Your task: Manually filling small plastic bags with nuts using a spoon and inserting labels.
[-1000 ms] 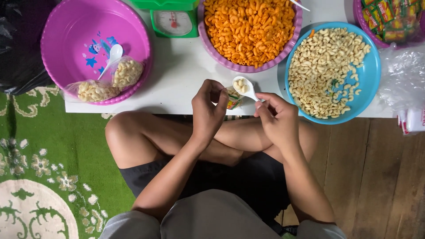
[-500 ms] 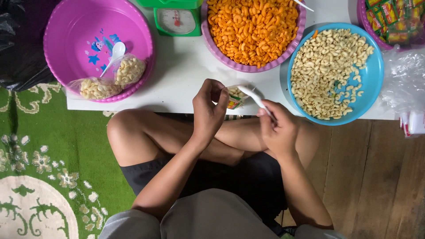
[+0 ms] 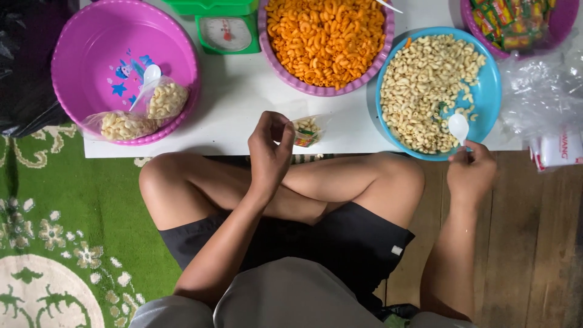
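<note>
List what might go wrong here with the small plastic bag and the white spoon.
The small clear plastic bag, part filled with pale pieces, is pinched only by the left hand at the white table's edge, so it may tip and spill onto the lap. The white plastic spoon in the right hand sits over the blue bowl's near rim, so a full scoop may drop pieces on the way across.

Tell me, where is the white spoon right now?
In the head view, the white spoon is in the person's right hand, on the right side, its bowl over the near edge of the blue bowl of pale macaroni snacks.
</note>
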